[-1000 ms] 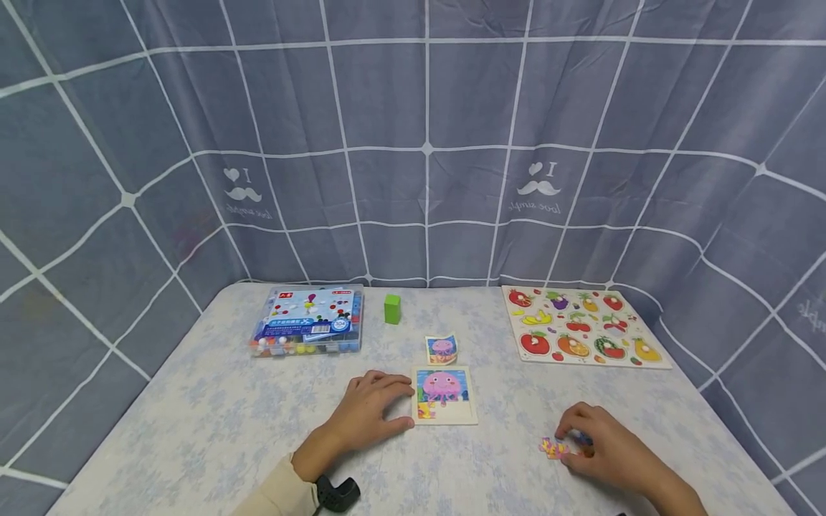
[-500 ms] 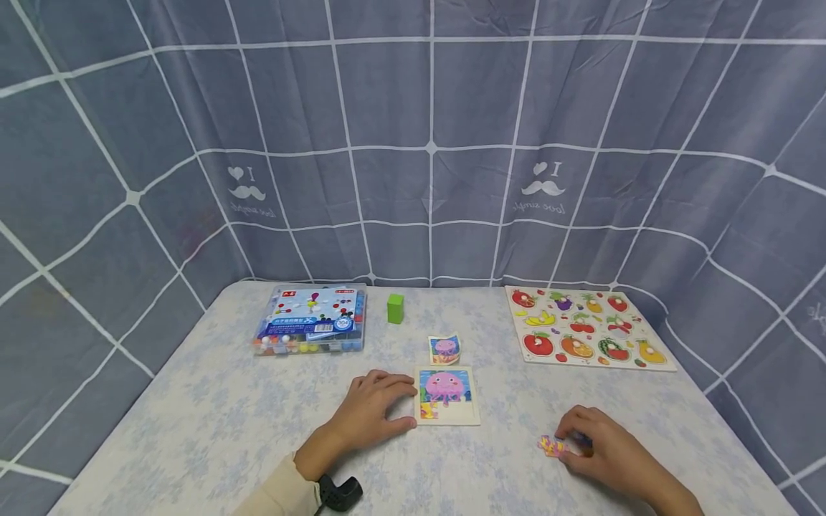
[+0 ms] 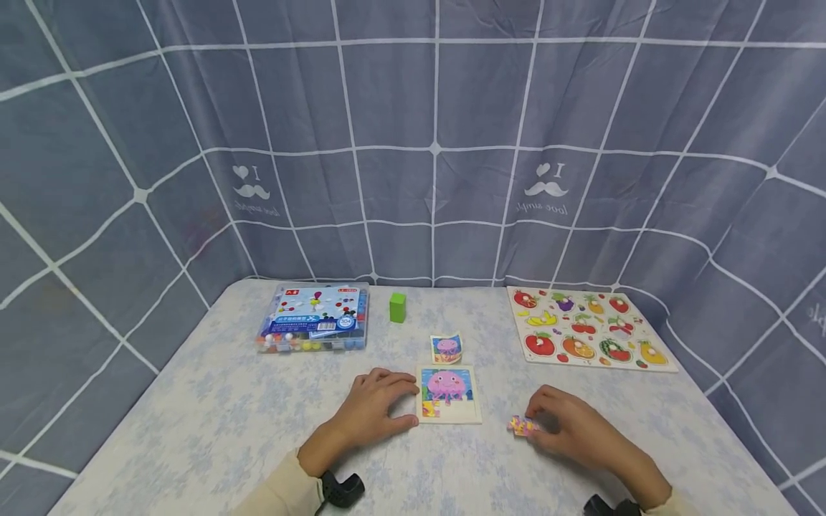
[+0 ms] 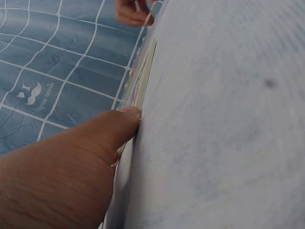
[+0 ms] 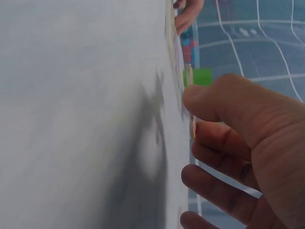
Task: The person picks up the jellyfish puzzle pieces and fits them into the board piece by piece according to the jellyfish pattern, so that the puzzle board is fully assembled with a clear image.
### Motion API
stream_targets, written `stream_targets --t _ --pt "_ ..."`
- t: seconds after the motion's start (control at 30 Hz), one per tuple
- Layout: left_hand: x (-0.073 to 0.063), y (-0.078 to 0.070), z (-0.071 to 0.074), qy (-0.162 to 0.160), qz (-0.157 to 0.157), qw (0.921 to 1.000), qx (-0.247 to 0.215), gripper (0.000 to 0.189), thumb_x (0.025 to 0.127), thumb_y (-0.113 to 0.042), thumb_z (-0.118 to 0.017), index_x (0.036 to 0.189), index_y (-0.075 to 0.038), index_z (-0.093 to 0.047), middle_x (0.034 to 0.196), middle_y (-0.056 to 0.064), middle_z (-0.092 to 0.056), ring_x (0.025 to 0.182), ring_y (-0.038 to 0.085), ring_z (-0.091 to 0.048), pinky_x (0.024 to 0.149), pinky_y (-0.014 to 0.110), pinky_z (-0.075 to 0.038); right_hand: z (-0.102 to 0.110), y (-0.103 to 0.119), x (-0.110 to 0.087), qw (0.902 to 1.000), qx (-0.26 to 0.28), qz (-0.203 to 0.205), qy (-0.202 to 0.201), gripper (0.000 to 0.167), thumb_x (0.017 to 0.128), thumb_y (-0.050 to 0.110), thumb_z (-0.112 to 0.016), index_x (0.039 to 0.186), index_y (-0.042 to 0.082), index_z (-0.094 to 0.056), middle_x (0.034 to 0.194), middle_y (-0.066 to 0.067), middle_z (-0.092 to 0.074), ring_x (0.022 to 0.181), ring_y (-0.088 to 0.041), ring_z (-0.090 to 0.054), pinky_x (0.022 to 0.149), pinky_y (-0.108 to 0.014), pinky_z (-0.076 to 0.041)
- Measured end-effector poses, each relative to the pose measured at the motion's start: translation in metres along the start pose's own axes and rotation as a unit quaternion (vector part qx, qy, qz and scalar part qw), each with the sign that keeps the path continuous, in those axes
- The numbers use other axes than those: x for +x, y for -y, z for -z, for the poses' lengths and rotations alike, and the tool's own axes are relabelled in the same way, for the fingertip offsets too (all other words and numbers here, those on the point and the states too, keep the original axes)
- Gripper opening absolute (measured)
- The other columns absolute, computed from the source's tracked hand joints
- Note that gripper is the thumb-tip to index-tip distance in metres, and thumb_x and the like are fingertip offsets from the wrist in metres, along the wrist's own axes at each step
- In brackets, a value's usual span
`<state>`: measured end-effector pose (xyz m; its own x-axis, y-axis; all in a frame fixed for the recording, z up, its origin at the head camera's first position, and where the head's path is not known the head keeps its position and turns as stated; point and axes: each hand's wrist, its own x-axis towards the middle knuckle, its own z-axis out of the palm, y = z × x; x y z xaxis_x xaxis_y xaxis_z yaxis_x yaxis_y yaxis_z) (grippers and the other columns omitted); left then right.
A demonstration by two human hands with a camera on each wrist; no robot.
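Observation:
The fingertips and thumb of my left hand [image 3: 377, 406] rest at the left edge of a small square jigsaw puzzle [image 3: 461, 412]. It shows a pink jellyfish, and bare board is visible in its lower right part. In the left wrist view, the left thumb touches the puzzle's side edge [image 4: 148, 67]. To the right, my right hand [image 3: 571, 426] pinches a pink and yellow jigsaw piece [image 3: 520, 426] between thumb and index finger. The right wrist view has this piece [image 5: 189, 71] edge-on, close over the tabletop, with the other fingers loosely bent.
A small jellyfish picture card [image 3: 447, 349] lies behind the puzzle. Farther back are a clear case of coloured balls [image 3: 312, 317] and a green block [image 3: 397, 308]. At the back right lies a fruit puzzle board [image 3: 590, 328]. A grid-patterned curtain [image 3: 435, 201] surrounds the table.
My right hand has moved left toward the puzzle with the jigsaw piece in its fingers. My left hand stays at the puzzle's edge. The head view has shifted slightly.

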<state>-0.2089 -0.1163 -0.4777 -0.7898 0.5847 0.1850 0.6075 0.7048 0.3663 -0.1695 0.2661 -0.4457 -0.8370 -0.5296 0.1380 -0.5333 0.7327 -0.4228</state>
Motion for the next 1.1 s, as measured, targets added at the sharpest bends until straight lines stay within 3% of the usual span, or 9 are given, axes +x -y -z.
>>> stream_targets --t 0.3,0.47,0.73,1.1 --pt "0.0 -0.001 0.001 0.002 0.003 1.0 0.0 0.047 0.094 -0.052 -0.068 0.131 -0.024 -0.066 0.142 -0.007 -0.056 0.125 0.024 -0.047 0.095 0.057 -0.036 -0.011 0.018 0.057 0.9978 -0.016 0.054 -0.033 0.02 0.083 0.018 -0.082 0.096 0.021 -0.067 0.101 0.014 -0.059 0.092 -0.008 -0.061 0.079 -0.035 -0.053" --pt "0.001 -0.001 0.0 0.002 0.0 1.0 -0.002 0.046 0.094 -0.052 -0.068 0.131 -0.025 -0.066 0.142 -0.007 -0.056 0.125 0.024 -0.048 0.094 0.057 -0.037 -0.025 0.028 0.079 0.9971 0.0 0.076 -0.008 0.015 0.086 0.021 -0.082 0.095 0.02 -0.07 0.1 0.012 -0.06 0.089 -0.008 -0.058 0.077 -0.032 -0.051" --pt "0.001 0.0 0.0 0.0 0.0 1.0 0.005 0.046 0.094 -0.053 -0.067 0.131 -0.025 -0.066 0.142 -0.008 -0.056 0.125 0.024 -0.048 0.094 0.057 -0.037 -0.04 0.045 0.092 0.9978 -0.004 0.06 0.03 0.017 0.085 0.03 -0.084 0.095 0.021 -0.073 0.097 0.013 -0.059 0.079 -0.005 -0.05 0.068 -0.026 -0.044" --pt "0.0 0.0 0.0 -0.001 0.0 1.0 0.0 0.047 0.094 -0.053 -0.067 0.131 -0.025 -0.066 0.142 -0.008 -0.056 0.125 0.023 -0.047 0.095 0.057 -0.036 -0.043 0.047 0.093 0.9982 0.009 0.047 0.037 0.017 0.085 0.029 -0.084 0.095 0.018 -0.076 0.099 0.012 -0.062 0.094 -0.008 -0.057 0.081 -0.035 -0.05"
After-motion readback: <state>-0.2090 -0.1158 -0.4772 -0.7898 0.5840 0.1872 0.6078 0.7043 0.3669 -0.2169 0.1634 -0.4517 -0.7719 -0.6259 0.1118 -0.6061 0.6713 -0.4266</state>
